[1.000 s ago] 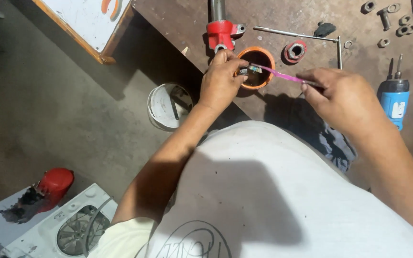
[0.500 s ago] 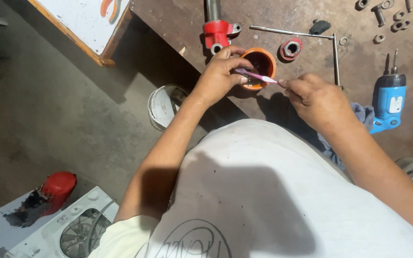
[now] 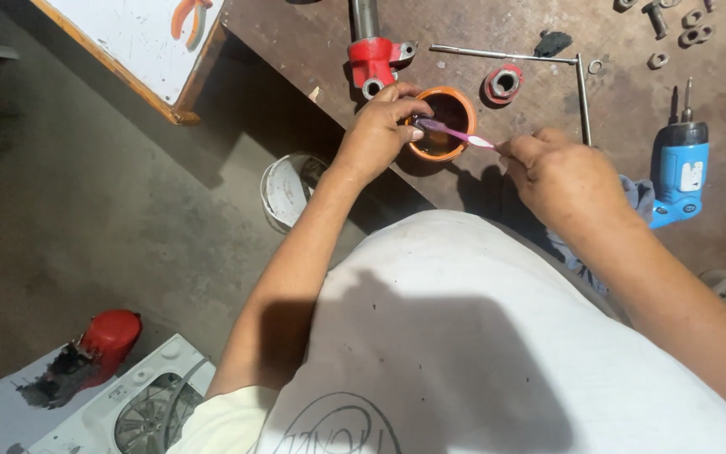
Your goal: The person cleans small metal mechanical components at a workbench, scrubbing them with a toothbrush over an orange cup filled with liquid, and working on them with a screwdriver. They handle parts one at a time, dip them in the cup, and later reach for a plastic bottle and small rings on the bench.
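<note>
An orange bowl [image 3: 462,104] of dark liquid stands near the front edge of the brown workbench [image 3: 623,126]. My left hand [image 3: 378,133] rests on the bowl's near rim, its fingers pinching a small part over the liquid. My right hand [image 3: 560,176] holds a pink toothbrush [image 3: 454,133] by its handle, the bristle end reaching across the bowl to the part at my left fingers.
A red metal fitting on a grey tube [image 3: 373,59], a thin bent rod [image 3: 581,88], a red ring part [image 3: 504,84], nuts and bolts [image 3: 682,23] and a blue power drill [image 3: 679,168] lie on the bench. A white bucket [image 3: 289,192] sits on the floor; orange pliers [image 3: 188,17] lie on a white table.
The brush has swung so that its head now sits at my left fingers over the bowl. My right hand has drawn slightly back toward the bench edge.
</note>
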